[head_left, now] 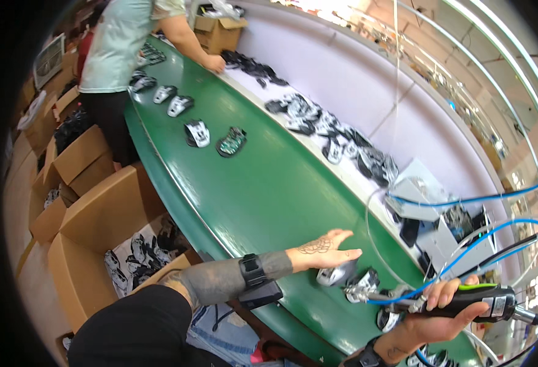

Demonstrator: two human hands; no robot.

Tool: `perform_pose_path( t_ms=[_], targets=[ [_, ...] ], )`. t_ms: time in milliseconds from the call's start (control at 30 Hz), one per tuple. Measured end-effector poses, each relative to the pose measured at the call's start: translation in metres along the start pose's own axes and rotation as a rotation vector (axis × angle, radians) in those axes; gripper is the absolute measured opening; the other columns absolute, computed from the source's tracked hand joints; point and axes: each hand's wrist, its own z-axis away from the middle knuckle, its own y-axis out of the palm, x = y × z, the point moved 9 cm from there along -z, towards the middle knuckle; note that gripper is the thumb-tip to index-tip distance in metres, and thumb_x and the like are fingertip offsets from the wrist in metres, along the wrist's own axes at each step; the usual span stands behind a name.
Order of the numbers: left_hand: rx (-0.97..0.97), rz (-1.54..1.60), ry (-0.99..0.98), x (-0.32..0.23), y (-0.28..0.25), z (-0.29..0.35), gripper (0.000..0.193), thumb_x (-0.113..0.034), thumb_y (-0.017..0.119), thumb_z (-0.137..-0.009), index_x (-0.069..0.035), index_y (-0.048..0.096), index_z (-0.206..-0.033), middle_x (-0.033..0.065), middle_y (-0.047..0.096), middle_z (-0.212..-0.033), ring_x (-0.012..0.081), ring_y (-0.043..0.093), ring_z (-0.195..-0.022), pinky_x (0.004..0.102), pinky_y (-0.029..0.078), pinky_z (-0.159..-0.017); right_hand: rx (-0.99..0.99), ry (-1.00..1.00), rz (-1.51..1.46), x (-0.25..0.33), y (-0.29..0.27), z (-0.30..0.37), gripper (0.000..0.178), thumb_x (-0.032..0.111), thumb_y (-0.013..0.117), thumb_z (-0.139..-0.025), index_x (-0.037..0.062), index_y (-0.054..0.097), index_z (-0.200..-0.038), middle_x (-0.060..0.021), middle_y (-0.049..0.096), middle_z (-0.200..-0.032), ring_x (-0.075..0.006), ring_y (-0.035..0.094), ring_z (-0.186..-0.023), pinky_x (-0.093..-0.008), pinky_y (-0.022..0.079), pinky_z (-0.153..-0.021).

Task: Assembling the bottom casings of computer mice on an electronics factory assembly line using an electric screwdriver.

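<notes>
My left hand (325, 251) reaches over the green worktop with its fingers stretched out and nothing in them. Just below its fingers lies a rounded white-and-grey plastic shell (335, 274); whether the hand touches it I cannot tell. Wrapped round a black power screwdriver (492, 302) with a green stripe is my right hand (434, 326), at the lower right. The tool lies almost level, its metal shaft directed right. Another white-and-black shell (365, 282) sits left of the right hand, partly behind metal fittings and a blue hose (397, 300).
Along the green worktop (250, 189) lie more shells and a piece with a green board (232, 142). Black-and-white parts (327, 125) line the white ledge. A co-worker (119, 49) stands at the far left end. An open cardboard box (85, 269) of parts stands left.
</notes>
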Motion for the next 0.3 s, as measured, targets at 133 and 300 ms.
perform_pose_path(
  t_ms=[133, 300],
  targets=[
    [-0.596, -0.581, 0.447, -0.045, -0.149, 0.013, 0.059, -0.031, 0.069, -0.074, 0.004, 0.048, -0.118, 0.0243, 0.049, -0.117, 0.0388, 0.048, -0.11, 0.0438, 0.04, -0.096, 0.001, -0.043, 0.017, 0.02, -0.005, -0.003, 0.046, 0.05, 0.046, -0.094, 0.006, 0.04, -0.105, -0.0007, 0.042, -0.06, -0.0081, 0.039, -0.044, -0.0185, 0.032, -0.043],
    [-1.036, -1.269, -0.478, 0.017, -0.37, 0.056, 0.071, -0.048, 0.06, -0.073, -0.01, 0.046, -0.133, 0.0174, 0.023, -0.147, 0.051, 0.014, -0.132, 0.063, 0.019, -0.104, 0.017, -0.006, -0.04, 0.022, -0.01, -0.008, 0.046, 0.052, 0.044, -0.094, 0.0079, 0.038, -0.104, -0.0024, 0.046, -0.057, -0.0103, 0.042, -0.042, -0.0229, 0.034, -0.044]
  ],
)
